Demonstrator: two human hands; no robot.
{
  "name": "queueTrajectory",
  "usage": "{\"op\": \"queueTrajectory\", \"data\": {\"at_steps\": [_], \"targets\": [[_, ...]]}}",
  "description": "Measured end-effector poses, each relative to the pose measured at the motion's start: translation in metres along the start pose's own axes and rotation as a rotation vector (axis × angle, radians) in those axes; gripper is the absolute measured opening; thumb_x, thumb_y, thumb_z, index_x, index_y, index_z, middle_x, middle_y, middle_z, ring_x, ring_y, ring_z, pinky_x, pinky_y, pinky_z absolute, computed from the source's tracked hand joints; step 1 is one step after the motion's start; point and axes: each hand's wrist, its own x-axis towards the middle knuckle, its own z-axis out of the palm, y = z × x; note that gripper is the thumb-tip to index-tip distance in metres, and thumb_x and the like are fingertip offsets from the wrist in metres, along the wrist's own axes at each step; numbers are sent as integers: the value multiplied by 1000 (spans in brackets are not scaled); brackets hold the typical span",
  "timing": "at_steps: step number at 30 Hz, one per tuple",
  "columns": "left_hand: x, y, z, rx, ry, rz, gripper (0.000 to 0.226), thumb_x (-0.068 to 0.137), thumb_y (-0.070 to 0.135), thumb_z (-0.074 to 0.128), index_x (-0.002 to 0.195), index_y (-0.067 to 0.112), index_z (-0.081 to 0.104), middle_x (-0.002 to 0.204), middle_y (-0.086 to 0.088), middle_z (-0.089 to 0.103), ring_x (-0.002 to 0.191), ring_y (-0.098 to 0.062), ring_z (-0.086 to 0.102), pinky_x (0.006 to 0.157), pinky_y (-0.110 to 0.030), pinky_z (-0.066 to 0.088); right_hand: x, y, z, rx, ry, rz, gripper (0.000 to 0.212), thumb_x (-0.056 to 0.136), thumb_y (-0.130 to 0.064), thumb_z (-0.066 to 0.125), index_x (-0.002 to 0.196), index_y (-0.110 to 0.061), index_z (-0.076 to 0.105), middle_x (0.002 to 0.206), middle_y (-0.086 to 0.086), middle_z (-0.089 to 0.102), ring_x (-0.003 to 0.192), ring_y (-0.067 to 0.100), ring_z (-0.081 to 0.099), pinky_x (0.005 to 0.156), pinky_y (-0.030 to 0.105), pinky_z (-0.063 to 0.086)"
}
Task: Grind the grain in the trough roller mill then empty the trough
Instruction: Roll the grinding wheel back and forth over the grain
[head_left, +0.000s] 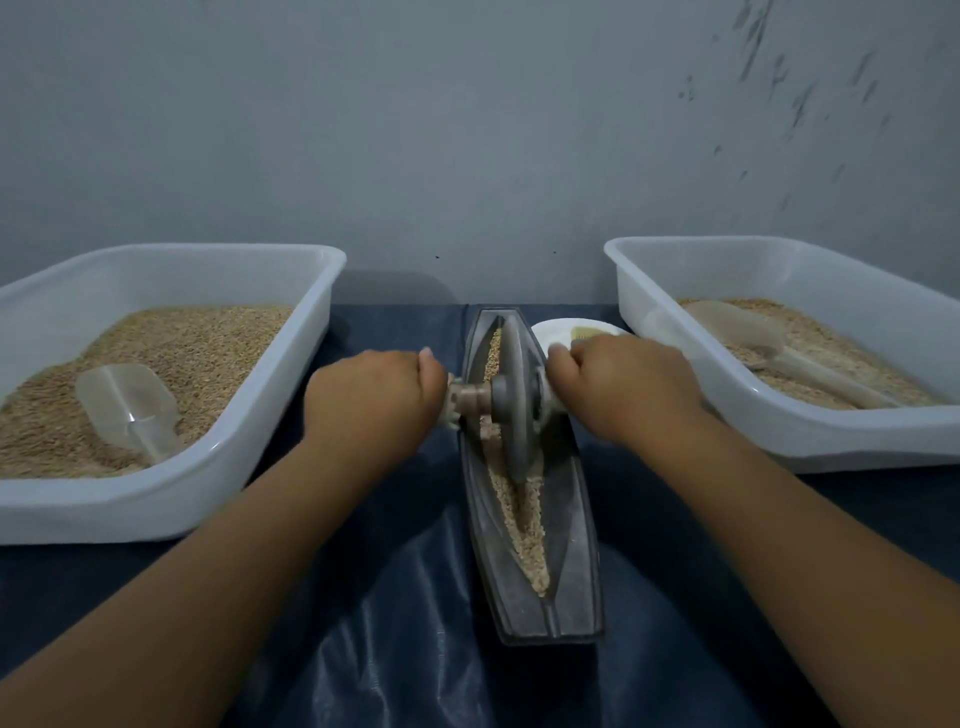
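Grey metal makes up the long trough, which lies on the dark blue worktop in the middle, with tan grain along its groove. One grey wheel stands up in the trough on its axle. My left hand has its fingers curled tight round the handle on the left of the wheel. My right hand has its fingers curled round the handle on the right of the wheel. I count two white tubs: one tub left of the trough and one tub right of it. Both hold grain. There are two clear scoops, one scoop lying in each tub, the other scoop on the right. One small white dish sits just behind my right hand.
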Motion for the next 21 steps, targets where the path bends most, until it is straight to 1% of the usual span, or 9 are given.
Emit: {"op": "queueTrajectory", "data": {"at_steps": [2,5,7,9,12,13,16,19,21], "targets": [[16,-2,14,136,34,110,40,96,27,18,103,10,54,74,-2,46,69,-26,49,59,-32,34,21,-2,9,23,111,-11,52,95,-45,23,53,-21,43,55,-3,42,51,16,39,53,30,28],[31,-5,22,281,37,186,39,95,13,40,133,3,39,95,-11,59,75,-28,56,58,-32,36,44,0,19,37,185,-32,52,94,-43,27,49,-19,38,50,-1,39,49,21,39,48,27,22],[36,-4,20,291,49,203,49,94,12,46,139,2,29,101,-14,59,79,-30,59,58,-33,38,49,2,22,54,180,-13,53,94,-43,27,49,-18,40,50,-1,41,48,20,39,48,26,22],[34,-2,15,243,40,199,49,94,16,46,140,4,30,104,-13,58,80,-29,56,59,-34,39,42,3,21,56,157,-6,52,94,-44,26,53,-19,46,53,-2,43,50,19,42,49,27,26],[16,-1,4,222,-32,244,37,96,21,37,129,6,38,94,-9,55,77,-26,54,61,-31,43,12,6,14,17,73,-34,48,94,-43,21,59,-22,47,58,-3,45,53,15,41,50,27,24],[8,-1,-1,207,-33,267,35,96,24,26,123,8,42,88,-6,51,74,-25,53,60,-30,45,0,7,9,0,7,-51,46,92,-44,17,62,-23,46,60,-3,46,55,15,41,50,27,25],[-23,1,-20,139,-35,288,74,77,37,-16,102,15,51,72,2,40,65,-21,44,54,-27,31,-33,11,-13,53,-160,-31,49,93,-45,17,65,-23,51,63,-1,53,59,19,50,54,31,41],[-46,3,-36,42,46,152,62,82,47,-7,62,18,45,52,5,38,48,-14,41,49,-26,30,-56,14,-32,120,-234,-51,50,98,-44,28,60,-18,47,57,2,54,57,22,54,59,37,49],[-49,5,-39,17,99,158,57,86,47,-1,54,21,40,48,4,39,43,-12,39,45,-26,31,-59,14,-35,158,-244,-34,56,97,-49,26,56,-19,47,54,2,53,54,21,52,55,35,44]]}}
